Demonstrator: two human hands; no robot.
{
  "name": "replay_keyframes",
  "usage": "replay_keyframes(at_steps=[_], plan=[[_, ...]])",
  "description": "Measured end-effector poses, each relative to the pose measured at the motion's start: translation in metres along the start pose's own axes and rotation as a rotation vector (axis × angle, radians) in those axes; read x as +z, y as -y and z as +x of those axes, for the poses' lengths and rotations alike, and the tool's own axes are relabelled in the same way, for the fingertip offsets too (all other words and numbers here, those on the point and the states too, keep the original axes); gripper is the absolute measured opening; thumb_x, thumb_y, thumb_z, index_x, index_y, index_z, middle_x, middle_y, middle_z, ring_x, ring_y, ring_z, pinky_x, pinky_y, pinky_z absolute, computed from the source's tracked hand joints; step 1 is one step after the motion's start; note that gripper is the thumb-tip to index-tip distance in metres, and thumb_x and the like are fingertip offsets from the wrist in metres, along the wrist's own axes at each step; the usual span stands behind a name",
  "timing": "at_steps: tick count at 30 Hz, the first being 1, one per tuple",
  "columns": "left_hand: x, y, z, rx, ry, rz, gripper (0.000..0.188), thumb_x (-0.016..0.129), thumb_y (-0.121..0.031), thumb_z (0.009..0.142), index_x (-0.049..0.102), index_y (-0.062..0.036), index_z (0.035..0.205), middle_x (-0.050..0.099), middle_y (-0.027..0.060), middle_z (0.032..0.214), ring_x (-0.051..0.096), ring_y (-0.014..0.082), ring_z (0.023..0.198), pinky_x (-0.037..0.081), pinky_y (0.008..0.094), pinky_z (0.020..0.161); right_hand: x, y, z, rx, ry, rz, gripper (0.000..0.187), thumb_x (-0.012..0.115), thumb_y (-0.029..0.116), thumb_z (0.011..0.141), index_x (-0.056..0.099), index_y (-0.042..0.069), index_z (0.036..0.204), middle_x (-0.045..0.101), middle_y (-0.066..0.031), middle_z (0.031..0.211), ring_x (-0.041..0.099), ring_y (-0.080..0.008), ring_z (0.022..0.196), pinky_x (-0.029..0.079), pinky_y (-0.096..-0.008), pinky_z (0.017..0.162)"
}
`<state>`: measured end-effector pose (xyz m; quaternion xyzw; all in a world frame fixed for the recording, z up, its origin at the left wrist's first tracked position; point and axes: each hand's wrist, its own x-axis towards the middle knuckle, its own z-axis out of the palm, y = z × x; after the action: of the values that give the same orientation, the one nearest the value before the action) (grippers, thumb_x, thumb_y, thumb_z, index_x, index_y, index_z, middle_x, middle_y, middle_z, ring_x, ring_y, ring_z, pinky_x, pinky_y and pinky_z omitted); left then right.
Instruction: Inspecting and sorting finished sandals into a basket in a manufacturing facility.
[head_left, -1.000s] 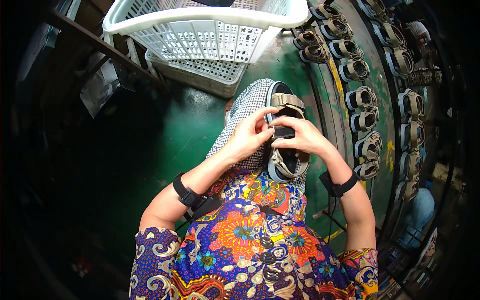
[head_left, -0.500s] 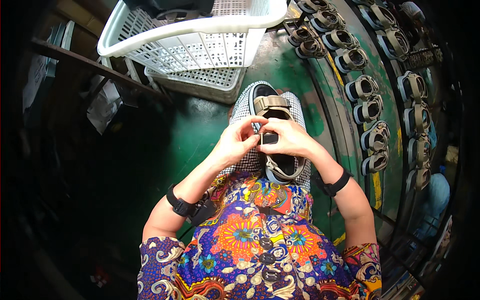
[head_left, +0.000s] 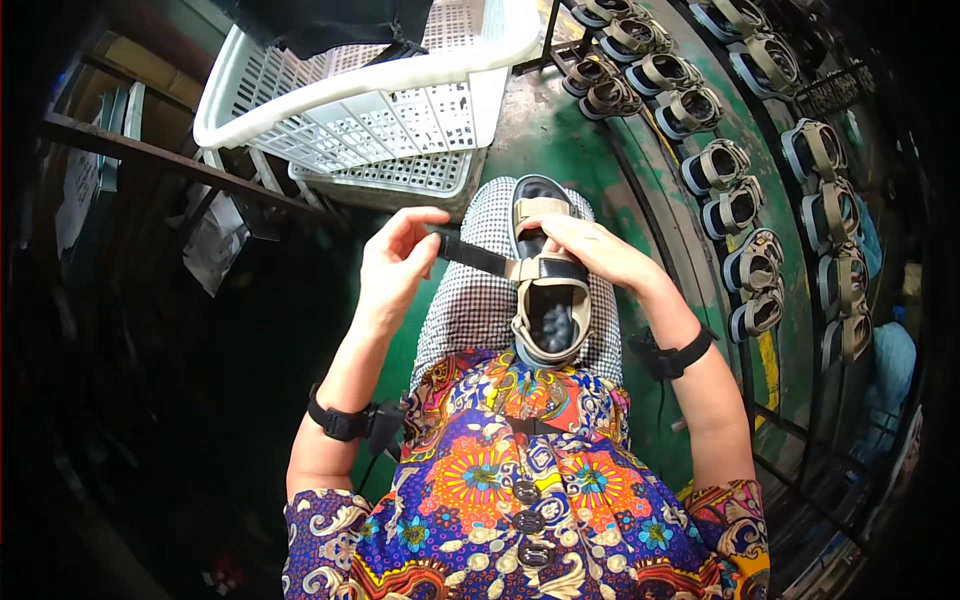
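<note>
A: I see the sandal (head_left: pixel 548 290) lying on the checked cloth (head_left: pixel 470 300) over the lap, toe pointing away. My left hand (head_left: pixel 395 262) pinches the free end of the black strap (head_left: pixel 470 257) between thumb and fingers, pulled out to the left.

B: And the right?

A: The right hand (head_left: pixel 600 255) presses flat across the upper, fingers clamped over it, holding the sandal down. I reckon the strap wants an even, level pull, no twist, with the sandal pinned.

B: Around you?

A: A white basket (head_left: pixel 400 100) ahead, and rows of sandals (head_left: pixel 750 200) on the green conveyor (head_left: pixel 560 140) to the right.
</note>
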<state>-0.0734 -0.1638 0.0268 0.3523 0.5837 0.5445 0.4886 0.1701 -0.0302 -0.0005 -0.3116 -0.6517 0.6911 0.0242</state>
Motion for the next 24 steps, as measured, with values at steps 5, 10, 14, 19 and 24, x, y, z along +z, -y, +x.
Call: replay_keyframes(at_steps=[5, 10, 14, 19, 24], plan=[[0.066, -0.031, 0.02, 0.486, 0.112, 0.5, 0.024, 0.06, 0.002, 0.079, 0.062, -0.0029, 0.103, 0.061, 0.0029, 0.078, 0.056, 0.0078, 0.065, 0.046, 0.0232, 0.061, 0.0, 0.008, 0.008, 0.055, 0.038, 0.121, 0.042, 0.044, 0.04, 0.096, 0.053, 0.009, 0.123, 0.058, -0.0024, 0.085, 0.051, -0.0096, 0.077, 0.044, -0.026, 0.07], [0.141, 0.002, 0.012, 1.075, 0.353, 1.02, 0.014, 0.058, -0.015, 0.07, 0.057, -0.0081, 0.083, 0.056, 0.0074, 0.081, 0.057, 0.0242, 0.081, 0.049, 0.0349, 0.069, -0.015, -0.005, 0.02, -0.042, 0.019, 0.1, 0.038, 0.046, 0.036, 0.095, 0.055, 0.009, 0.121, 0.062, -0.0008, 0.093, 0.055, -0.0057, 0.08, 0.045, -0.0199, 0.069], [0.16, 0.031, -0.008, 1.04, 0.63, 1.186, 0.017, 0.057, -0.017, 0.072, 0.058, -0.0078, 0.087, 0.055, 0.0051, 0.08, 0.056, 0.0206, 0.077, 0.047, 0.0329, 0.066, -0.019, 0.007, -0.003, 0.272, 0.075, 0.316, 0.046, 0.04, 0.045, 0.097, 0.06, 0.008, 0.114, 0.063, -0.0054, 0.083, 0.055, -0.0052, 0.063, 0.045, -0.0177, 0.059], [0.14, 0.018, -0.004, 0.893, 0.61, 0.619, 0.026, 0.065, -0.011, 0.073, 0.06, -0.0062, 0.098, 0.056, 0.0072, 0.08, 0.059, 0.0233, 0.076, 0.048, 0.0354, 0.069, -0.018, -0.01, -0.015, 0.136, -0.106, 0.276, 0.039, 0.04, 0.034, 0.099, 0.055, 0.005, 0.12, 0.063, -0.0029, 0.079, 0.049, -0.0029, 0.06, 0.04, -0.0171, 0.054], [0.08, 0.02, -0.013, 0.315, 0.255, 0.642, 0.049, 0.068, -0.016, 0.077, 0.052, -0.0027, 0.122, 0.059, 0.012, 0.099, 0.059, 0.0234, 0.091, 0.047, 0.0335, 0.078, -0.016, -0.003, -0.034, 0.126, -0.208, 0.384, 0.039, 0.045, 0.041, 0.096, 0.057, 0.006, 0.108, 0.059, -0.0035, 0.078, 0.05, -0.0038, 0.062, 0.037, -0.0159, 0.053]])
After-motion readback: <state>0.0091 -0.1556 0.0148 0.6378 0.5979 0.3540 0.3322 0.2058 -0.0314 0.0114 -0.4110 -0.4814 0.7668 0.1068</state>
